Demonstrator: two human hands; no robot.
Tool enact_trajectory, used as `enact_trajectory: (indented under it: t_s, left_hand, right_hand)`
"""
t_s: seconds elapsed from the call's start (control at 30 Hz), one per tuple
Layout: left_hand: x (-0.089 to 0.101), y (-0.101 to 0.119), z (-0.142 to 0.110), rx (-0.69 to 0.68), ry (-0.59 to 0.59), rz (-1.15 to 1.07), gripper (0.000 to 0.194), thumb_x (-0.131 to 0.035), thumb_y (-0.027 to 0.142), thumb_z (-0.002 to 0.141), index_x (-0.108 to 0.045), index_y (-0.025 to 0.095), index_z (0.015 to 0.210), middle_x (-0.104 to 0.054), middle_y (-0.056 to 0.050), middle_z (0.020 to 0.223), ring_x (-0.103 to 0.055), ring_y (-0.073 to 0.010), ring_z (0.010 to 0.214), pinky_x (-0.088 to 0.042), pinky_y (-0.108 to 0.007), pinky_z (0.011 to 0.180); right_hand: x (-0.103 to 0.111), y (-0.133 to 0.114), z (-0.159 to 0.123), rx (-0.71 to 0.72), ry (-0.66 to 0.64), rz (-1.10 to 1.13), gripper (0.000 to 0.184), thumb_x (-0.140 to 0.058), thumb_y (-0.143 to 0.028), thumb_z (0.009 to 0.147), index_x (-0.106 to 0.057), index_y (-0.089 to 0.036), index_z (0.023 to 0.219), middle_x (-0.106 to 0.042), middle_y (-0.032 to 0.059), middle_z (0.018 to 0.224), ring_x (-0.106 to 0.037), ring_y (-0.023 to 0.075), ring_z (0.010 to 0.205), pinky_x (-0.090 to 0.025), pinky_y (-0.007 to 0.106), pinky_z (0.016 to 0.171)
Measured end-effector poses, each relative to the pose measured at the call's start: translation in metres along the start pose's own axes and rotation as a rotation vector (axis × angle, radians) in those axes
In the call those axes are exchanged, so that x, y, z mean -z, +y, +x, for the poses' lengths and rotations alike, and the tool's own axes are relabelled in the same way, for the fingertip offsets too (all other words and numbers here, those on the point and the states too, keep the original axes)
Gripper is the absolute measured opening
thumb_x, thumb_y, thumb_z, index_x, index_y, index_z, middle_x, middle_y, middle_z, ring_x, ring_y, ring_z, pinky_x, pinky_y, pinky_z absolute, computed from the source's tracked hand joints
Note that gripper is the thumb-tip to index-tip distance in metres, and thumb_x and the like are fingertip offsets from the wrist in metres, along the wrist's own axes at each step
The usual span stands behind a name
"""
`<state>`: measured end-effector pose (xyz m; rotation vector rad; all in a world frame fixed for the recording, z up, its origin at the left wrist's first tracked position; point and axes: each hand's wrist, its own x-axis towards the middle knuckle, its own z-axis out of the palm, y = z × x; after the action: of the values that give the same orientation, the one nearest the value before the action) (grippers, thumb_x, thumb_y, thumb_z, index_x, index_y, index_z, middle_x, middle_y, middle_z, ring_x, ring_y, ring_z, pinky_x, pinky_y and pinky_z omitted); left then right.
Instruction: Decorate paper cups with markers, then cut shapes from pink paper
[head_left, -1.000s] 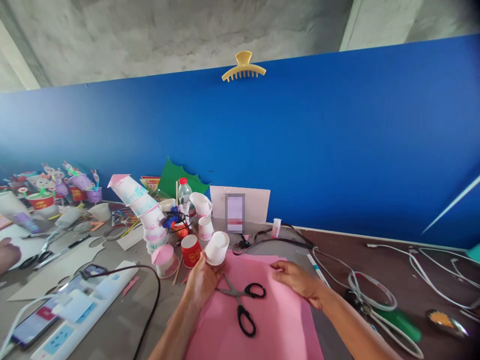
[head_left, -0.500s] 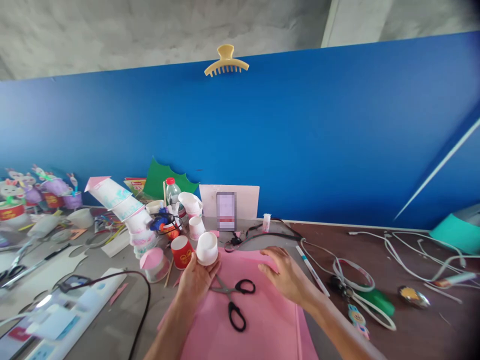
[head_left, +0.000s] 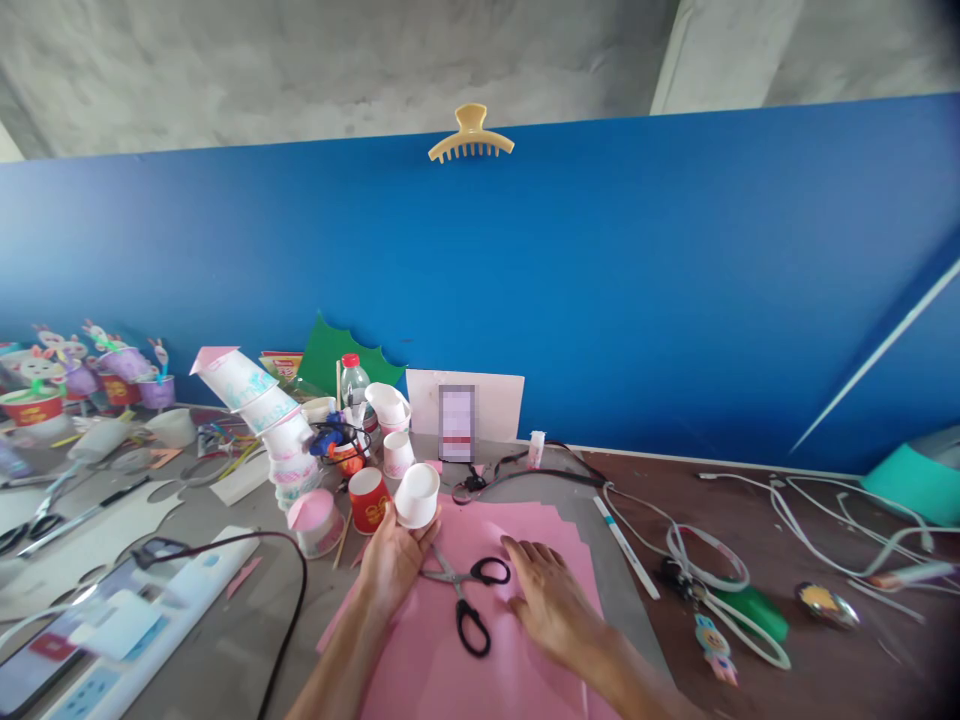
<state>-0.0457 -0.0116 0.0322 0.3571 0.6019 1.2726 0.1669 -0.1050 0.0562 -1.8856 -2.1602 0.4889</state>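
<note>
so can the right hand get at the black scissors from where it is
Most likely yes: the right hand is over the pink paper, right beside the scissors' handles, and nothing seems to lie between.

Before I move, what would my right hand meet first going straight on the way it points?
Probably the scissors, whose upper loop lies just ahead of your right hand, though its height above the pink paper is unclear.

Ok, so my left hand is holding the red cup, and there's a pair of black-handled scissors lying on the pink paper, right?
Not quite. The head view shows your left hand holding a white cup, not the red cup, which is beside it. The scissors do lie on the pink paper.
</note>
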Motion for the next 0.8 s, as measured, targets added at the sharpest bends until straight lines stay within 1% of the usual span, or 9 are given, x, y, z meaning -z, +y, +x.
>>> enact_trajectory:
  t_s: [0.1, 0.2, 0.27, 0.3, 0.43, 0.53, 0.63, 0.7, 0.8]
  left_hand:
    - [-0.001, -0.002, 0.0, -0.002, 0.003, 0.01, 0.044, -0.038, 0.032, 0.103, -0.047, 0.024, 0.145, -0.074, -0.009, 0.12, -0.074, -0.0221, 0.098, -0.053, -0.044, 0.103]
    - [-0.001, -0.004, -0.001, 0.0, -0.01, 0.002, 0.044, -0.039, 0.034, 0.103, -0.048, 0.022, 0.145, -0.072, -0.01, 0.124, -0.073, -0.0214, 0.099, -0.054, -0.042, 0.101]
    - [-0.001, -0.004, -0.001, -0.008, 0.002, 0.005, 0.044, -0.04, 0.033, 0.103, -0.047, 0.024, 0.145, -0.072, -0.01, 0.125, -0.073, -0.021, 0.098, -0.054, -0.041, 0.101]
    - [-0.002, -0.004, -0.002, -0.009, 0.011, 0.008, 0.044, -0.04, 0.033, 0.102, -0.046, 0.025, 0.146, -0.072, -0.01, 0.125, -0.073, -0.021, 0.098, -0.054, -0.042, 0.101]
    - [-0.001, -0.003, -0.003, -0.001, 0.023, -0.006, 0.046, -0.041, 0.032, 0.102, -0.043, 0.026, 0.148, -0.072, -0.01, 0.124, -0.074, -0.022, 0.097, -0.054, -0.042, 0.098]
    - [0.001, -0.002, 0.0, 0.015, 0.011, -0.022, 0.048, -0.041, 0.032, 0.102, -0.041, 0.026, 0.149, -0.074, -0.01, 0.119, -0.074, -0.0229, 0.095, -0.055, -0.04, 0.094]
    - [0.004, -0.001, 0.002, 0.033, 0.001, -0.052, 0.049, -0.042, 0.034, 0.101, -0.041, 0.023, 0.149, -0.077, -0.011, 0.113, -0.074, -0.0228, 0.092, -0.055, -0.038, 0.092]
    - [0.003, -0.001, 0.003, 0.034, 0.002, -0.071, 0.048, -0.042, 0.033, 0.102, -0.042, 0.022, 0.148, -0.077, -0.01, 0.112, -0.074, -0.0219, 0.092, -0.054, -0.038, 0.095]
    - [-0.002, 0.001, 0.0, 0.029, 0.015, -0.07, 0.046, -0.04, 0.033, 0.102, -0.044, 0.021, 0.147, -0.075, -0.011, 0.118, -0.073, -0.0216, 0.096, -0.053, -0.038, 0.099]
  right_hand:
    - [0.002, 0.001, 0.01, -0.042, 0.024, 0.091, 0.057, -0.06, -0.015, 0.084, -0.054, -0.015, 0.14, -0.06, 0.0161, 0.137, -0.053, 0.0322, 0.129, -0.039, 0.042, 0.11]
    - [0.004, 0.004, 0.03, -0.069, 0.029, 0.132, 0.051, -0.052, -0.023, 0.092, -0.052, -0.012, 0.142, -0.058, 0.0171, 0.142, -0.049, 0.03, 0.135, -0.036, 0.041, 0.113]
    - [0.006, 0.003, 0.044, -0.086, -0.003, 0.143, 0.051, -0.051, -0.025, 0.091, -0.054, -0.008, 0.139, -0.061, 0.0194, 0.138, -0.052, 0.0329, 0.132, -0.038, 0.044, 0.111]
    - [0.006, 0.001, 0.05, -0.088, -0.014, 0.147, 0.05, -0.053, -0.025, 0.09, -0.055, -0.008, 0.138, -0.061, 0.0196, 0.138, -0.052, 0.0339, 0.132, -0.037, 0.044, 0.111]
    - [0.009, -0.011, 0.059, -0.094, -0.05, 0.186, 0.051, -0.059, -0.025, 0.085, -0.058, -0.012, 0.134, -0.063, 0.0181, 0.135, -0.052, 0.0347, 0.13, -0.035, 0.045, 0.11]
    - [0.016, -0.013, 0.062, -0.101, -0.097, 0.277, 0.041, -0.051, -0.028, 0.09, -0.062, -0.01, 0.126, -0.07, 0.018, 0.119, -0.061, 0.0319, 0.116, -0.042, 0.042, 0.101]
    - [0.023, -0.006, 0.068, -0.097, -0.205, 0.411, 0.038, -0.037, -0.03, 0.095, -0.07, -0.016, 0.108, -0.074, 0.0089, 0.093, -0.069, 0.0228, 0.089, -0.051, 0.032, 0.078]
    - [0.026, 0.001, 0.072, -0.093, -0.291, 0.484, 0.033, -0.041, -0.03, 0.093, -0.071, -0.019, 0.102, -0.071, 0.0037, 0.078, -0.067, 0.0176, 0.073, -0.05, 0.026, 0.065]
    - [0.024, 0.004, 0.074, -0.085, -0.393, 0.529, 0.025, -0.055, -0.022, 0.081, -0.072, -0.02, 0.099, -0.066, -0.0007, 0.069, -0.061, 0.0126, 0.058, -0.046, 0.022, 0.056]
